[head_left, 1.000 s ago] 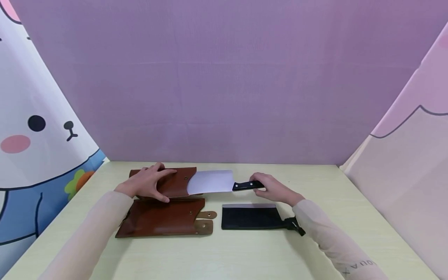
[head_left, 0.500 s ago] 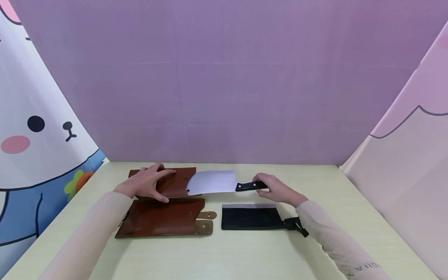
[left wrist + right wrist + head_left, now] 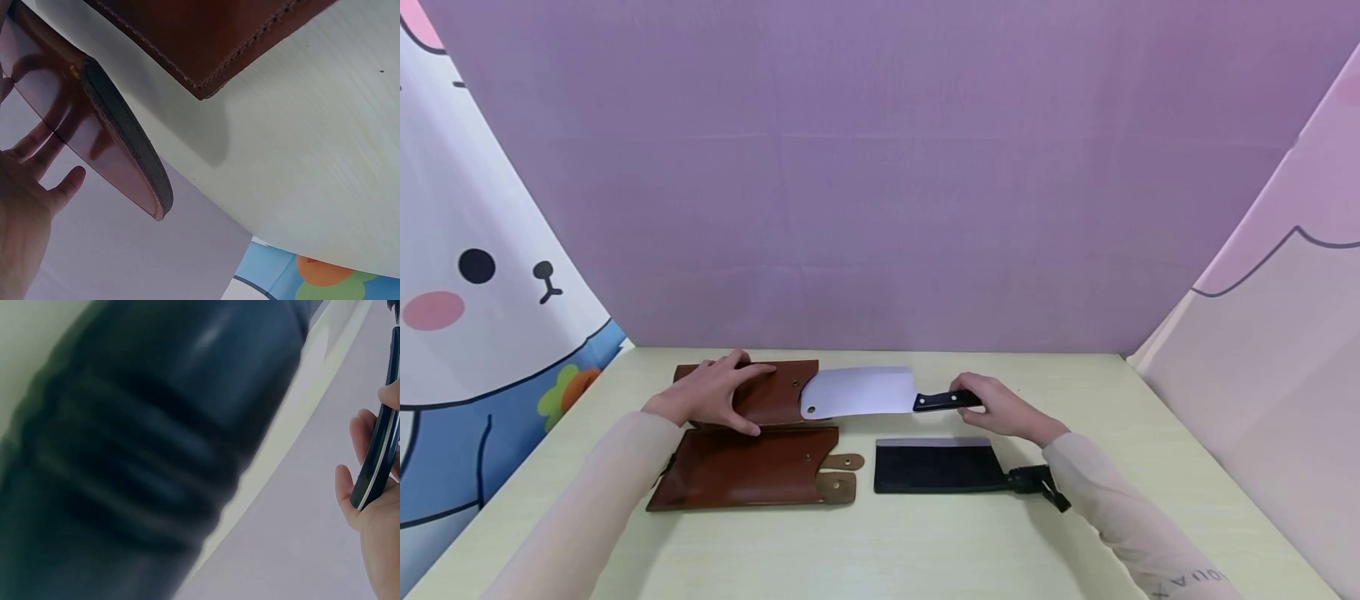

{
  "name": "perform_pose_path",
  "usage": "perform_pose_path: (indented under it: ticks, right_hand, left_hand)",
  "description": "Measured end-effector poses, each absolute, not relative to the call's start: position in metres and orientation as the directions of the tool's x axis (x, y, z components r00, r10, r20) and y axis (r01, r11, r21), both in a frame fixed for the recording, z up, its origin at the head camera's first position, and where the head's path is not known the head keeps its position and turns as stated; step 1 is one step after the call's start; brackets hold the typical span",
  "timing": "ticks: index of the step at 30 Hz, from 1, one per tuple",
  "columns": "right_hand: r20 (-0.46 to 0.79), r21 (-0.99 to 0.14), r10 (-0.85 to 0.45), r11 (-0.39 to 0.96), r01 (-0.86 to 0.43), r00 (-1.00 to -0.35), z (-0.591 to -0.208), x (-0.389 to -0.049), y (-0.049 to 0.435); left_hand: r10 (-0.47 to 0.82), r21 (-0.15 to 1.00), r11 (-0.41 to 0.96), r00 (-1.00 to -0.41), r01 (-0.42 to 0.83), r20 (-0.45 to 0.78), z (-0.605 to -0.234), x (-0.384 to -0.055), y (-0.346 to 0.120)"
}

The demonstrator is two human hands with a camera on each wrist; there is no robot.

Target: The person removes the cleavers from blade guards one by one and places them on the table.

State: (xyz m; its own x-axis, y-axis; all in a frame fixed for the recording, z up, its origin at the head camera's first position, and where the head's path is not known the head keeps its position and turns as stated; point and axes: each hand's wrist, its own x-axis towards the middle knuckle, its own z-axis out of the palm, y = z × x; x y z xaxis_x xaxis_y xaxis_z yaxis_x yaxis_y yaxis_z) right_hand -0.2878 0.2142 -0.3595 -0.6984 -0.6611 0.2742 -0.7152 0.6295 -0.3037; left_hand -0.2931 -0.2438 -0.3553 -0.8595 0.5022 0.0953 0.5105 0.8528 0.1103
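A cleaver [image 3: 859, 392] with a bright broad blade and black riveted handle lies level, its blade tip at the mouth of a brown leather sheath [image 3: 784, 390]. My right hand [image 3: 1003, 410] grips the handle, fingers curled round its end [image 3: 379, 450] in the right wrist view. Across the sheath spans my left hand [image 3: 706, 392], thumb on the near edge and fingers over the far side. In the left wrist view this sheath [image 3: 103, 134] is tilted, with fingers along its edge. Most of the blade shows, including the hole near its front corner.
Nearer me lies a second brown leather sheath [image 3: 752, 471] with two snap straps. To its right rests a black-bladed cleaver [image 3: 934, 467] with a pale edge, its ribbed handle [image 3: 150, 444] large in the right wrist view. A purple cloth [image 3: 880, 183] hangs behind the pale table [image 3: 880, 550].
My right hand has drawn the cleaver to the right, and more of its blade, with the corner hole, now shows outside the sheath. The left hand stays nearly in place.
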Motion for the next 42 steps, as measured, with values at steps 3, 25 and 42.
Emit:
perform_pose_path:
  ticks: [3,25,42]
  right_hand:
    - [0.276,-0.309,-0.658,0.629,-0.713,-0.701,-0.359,-0.287,0.217]
    - [0.323,-0.293,-0.64,0.633,-0.717,-0.697,-0.358,-0.287,0.243]
    - [0.315,-0.3,-0.609,0.664,-0.685,-0.728,-0.358,-0.284,0.265]
  left_hand:
    - [0.509,0.107,0.848,-0.855,0.518,0.101,-0.355,-0.292,-0.244]
    - [0.505,0.097,0.852,-0.857,0.514,0.1,-0.356,-0.289,-0.248]
    - [0.499,0.08,0.859,-0.862,0.505,0.087,-0.36,-0.296,-0.247]
